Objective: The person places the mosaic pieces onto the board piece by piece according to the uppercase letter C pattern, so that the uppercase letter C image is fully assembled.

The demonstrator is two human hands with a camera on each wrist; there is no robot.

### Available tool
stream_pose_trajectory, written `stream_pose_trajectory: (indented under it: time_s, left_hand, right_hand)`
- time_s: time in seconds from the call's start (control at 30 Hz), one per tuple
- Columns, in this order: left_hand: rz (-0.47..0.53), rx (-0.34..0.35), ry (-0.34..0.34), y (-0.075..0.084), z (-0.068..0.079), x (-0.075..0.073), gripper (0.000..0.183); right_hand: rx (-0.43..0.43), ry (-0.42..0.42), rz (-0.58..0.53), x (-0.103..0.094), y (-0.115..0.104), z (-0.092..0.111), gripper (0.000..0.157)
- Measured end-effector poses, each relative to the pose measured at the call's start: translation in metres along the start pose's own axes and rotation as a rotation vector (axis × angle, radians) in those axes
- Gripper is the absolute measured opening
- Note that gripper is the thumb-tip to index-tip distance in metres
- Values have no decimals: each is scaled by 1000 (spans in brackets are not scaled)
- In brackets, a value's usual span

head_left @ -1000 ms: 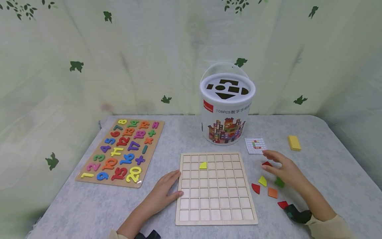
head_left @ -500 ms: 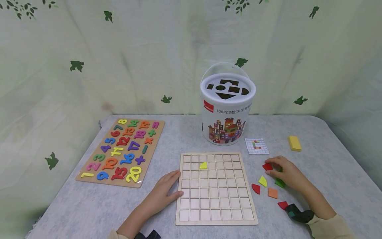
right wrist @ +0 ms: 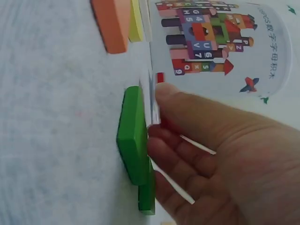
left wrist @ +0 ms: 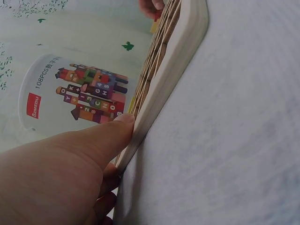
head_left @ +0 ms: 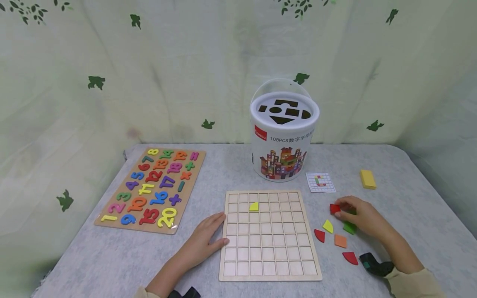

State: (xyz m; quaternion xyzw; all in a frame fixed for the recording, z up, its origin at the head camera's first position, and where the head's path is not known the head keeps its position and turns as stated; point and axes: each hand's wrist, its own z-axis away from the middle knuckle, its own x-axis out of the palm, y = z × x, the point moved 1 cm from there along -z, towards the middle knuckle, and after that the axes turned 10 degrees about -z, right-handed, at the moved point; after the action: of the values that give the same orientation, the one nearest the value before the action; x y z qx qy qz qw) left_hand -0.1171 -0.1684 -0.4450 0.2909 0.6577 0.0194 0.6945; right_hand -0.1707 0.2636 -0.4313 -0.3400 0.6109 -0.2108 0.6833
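My right hand [head_left: 361, 215] pinches a small red square tile [head_left: 334, 209] between thumb and fingers, to the right of the wooden grid board [head_left: 270, 251]. In the right wrist view the tile is mostly behind the thumb, and two green tiles [right wrist: 133, 136] lie just under the fingers. My left hand [head_left: 203, 240] rests by the board's left edge, fingers extended and thumb tip touching the rim. One yellow quarter-circle tile [head_left: 254, 206] sits in a cell near the board's top. Close to my right hand lie another yellow tile [head_left: 328, 226], an orange square [head_left: 340, 241] and two red quarter-circles [head_left: 319, 235].
A picture card [head_left: 321, 182] with a coloured C-shaped pattern lies beyond the board's right corner. Behind stands a white bucket [head_left: 283, 136] with a slotted lid. A number puzzle board [head_left: 149, 190] is on the left, a yellow block [head_left: 367, 179] at the far right.
My right hand has come down onto the red square tile and now pinches it, shifting it slightly right. The red quarter-circle by the wrist is now fully uncovered. My left hand stays still.
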Motion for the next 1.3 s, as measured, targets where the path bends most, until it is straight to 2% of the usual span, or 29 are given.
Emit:
stream_pose_trajectory:
  time_s: [0.17,0.37,0.5,0.77,0.9,1.07,1.3]
  left_hand:
    - [2,-6,-5,0,0,0,69]
    - [-4,-8,-8,1,0,-1,69]
    - [-6,-7,-8,1,0,-1,69]
    - [0,20,0,0,0,0,68]
    - [4,22,2,0,1,0,68]
    - [2,18,0,0,0,0,68]
    - [4,14,2,0,0,-1,68]
  right_hand:
    - [-41,13,-26,-2,-16,0,37]
    - [-179,50,-42,1,-47,1,35]
    - [-275,50,-76,8,-68,-3,33]
    - [-390,5,-185,29,-103,-24,33]
    - [-411,-19,-224,46,-116,-35,33]
    - [-430,-60,-264,68,-119,-48,29]
    - [-329,-195,-261,91,-106,-59,25]
